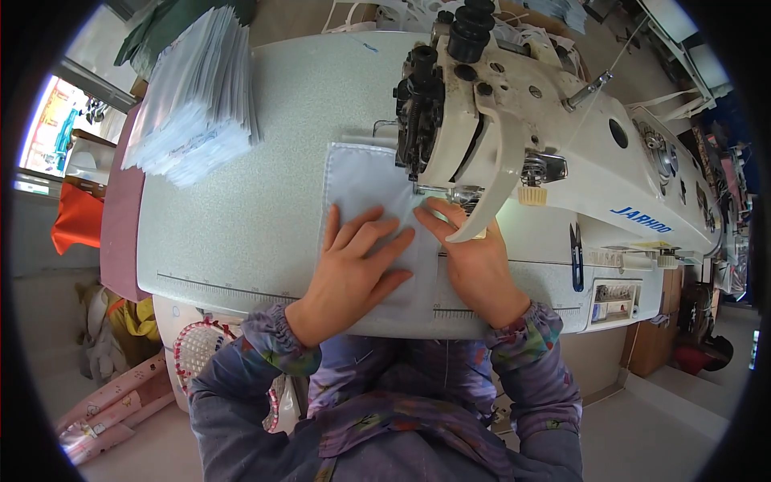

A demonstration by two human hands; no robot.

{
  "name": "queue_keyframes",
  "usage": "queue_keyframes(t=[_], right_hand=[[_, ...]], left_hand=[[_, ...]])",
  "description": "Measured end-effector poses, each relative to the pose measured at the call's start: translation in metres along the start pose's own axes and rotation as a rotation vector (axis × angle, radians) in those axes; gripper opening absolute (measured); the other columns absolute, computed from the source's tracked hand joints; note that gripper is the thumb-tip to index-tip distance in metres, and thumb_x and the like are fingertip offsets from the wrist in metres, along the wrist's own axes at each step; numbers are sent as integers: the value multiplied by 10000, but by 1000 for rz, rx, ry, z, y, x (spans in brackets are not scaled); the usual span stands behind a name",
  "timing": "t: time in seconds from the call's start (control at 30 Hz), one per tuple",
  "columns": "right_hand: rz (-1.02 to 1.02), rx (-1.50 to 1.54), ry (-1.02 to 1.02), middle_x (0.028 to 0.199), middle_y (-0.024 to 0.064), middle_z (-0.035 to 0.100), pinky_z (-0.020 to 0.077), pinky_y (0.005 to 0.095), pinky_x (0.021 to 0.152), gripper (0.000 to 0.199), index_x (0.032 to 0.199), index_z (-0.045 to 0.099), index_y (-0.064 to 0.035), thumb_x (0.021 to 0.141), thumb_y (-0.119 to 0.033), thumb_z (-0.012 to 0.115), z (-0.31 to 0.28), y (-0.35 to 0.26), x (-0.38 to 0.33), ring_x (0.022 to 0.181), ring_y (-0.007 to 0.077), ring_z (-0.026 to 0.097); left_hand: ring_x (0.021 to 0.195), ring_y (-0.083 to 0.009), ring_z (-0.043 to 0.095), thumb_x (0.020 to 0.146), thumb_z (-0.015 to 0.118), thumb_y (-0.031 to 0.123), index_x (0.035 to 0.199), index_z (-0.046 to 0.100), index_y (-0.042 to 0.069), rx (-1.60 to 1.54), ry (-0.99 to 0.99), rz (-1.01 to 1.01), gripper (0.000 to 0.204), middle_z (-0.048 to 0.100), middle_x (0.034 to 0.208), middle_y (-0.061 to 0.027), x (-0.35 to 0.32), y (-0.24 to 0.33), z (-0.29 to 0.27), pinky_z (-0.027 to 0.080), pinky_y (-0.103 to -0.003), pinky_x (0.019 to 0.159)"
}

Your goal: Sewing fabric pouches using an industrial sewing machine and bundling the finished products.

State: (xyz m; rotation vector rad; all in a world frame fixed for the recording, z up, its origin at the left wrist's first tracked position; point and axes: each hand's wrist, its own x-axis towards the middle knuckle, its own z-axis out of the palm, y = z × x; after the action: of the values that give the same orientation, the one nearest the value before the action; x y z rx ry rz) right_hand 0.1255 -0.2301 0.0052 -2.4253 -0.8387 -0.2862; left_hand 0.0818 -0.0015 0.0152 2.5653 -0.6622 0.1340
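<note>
A pale blue-grey piece of fabric (365,181) with stitching along its left and far edges lies flat on the sewing table, its right side under the needle area of a white sewing machine (554,112). My left hand (353,255) rests on the fabric with its fingers spread. My right hand (474,253) lies at the fabric's right edge, close below the presser foot (430,191). Its index finger and thumb stretch toward the foot, and the machine's curved white lever hides part of the other fingers.
A tall stack of pale fabric pieces (201,96) stands at the table's far left. Black thread snips (577,257) lie right of my right hand, near a small control panel (615,302). A ruler scale (233,287) runs along the table's front. Pink rolls (120,402) are at lower left.
</note>
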Motion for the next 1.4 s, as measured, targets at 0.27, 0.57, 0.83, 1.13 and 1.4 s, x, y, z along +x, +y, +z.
queue_keyframes(t=[0.27, 0.57, 0.83, 1.13, 1.4], right_hand=[[-36, 18, -3, 1312, 114, 675, 510, 453, 1000, 542, 1281, 724, -93, 804, 113, 569, -1, 2, -4, 1181, 347, 651], [-29, 26, -39, 1300, 108, 671, 543, 456, 943, 546, 1287, 714, -76, 797, 112, 565, -1, 0, -1, 1153, 350, 669], [26, -54, -51, 1346, 98, 661, 551, 453, 923, 582, 1327, 694, -87, 795, 113, 572, 5, 2, -3, 1128, 347, 686], [18, -99, -22, 1350, 91, 663, 546, 443, 917, 552, 1309, 703, -50, 789, 104, 600, 4, 1, -5, 1121, 339, 689], [-13, -98, 42, 1345, 96, 674, 526, 440, 938, 533, 1295, 713, -47, 790, 94, 616, 8, 0, -2, 1105, 340, 678]], left_hand=[[1264, -278, 590, 828, 809, 130, 1182, 780, 180, -138, 25, 103, 358, 628, 1211, -30, -1, -19, -5, 341, -605, 1218], [1228, -259, 608, 753, 740, -18, 1108, 797, 211, -167, -22, 227, 426, 653, 1181, -6, 38, -59, -12, 294, -629, 1243], [1219, -259, 610, 783, 729, -23, 1117, 795, 215, -119, 31, 220, 416, 659, 1183, 5, 64, -72, -8, 297, -630, 1244], [1363, -265, 571, 827, 698, -37, 1145, 784, 230, -158, 14, 263, 423, 680, 1289, 21, 76, -87, -7, 252, -640, 1267], [1455, -270, 510, 875, 659, -33, 1210, 761, 254, -107, -65, 216, 452, 681, 1388, 31, 73, -87, -11, 221, -617, 1289]])
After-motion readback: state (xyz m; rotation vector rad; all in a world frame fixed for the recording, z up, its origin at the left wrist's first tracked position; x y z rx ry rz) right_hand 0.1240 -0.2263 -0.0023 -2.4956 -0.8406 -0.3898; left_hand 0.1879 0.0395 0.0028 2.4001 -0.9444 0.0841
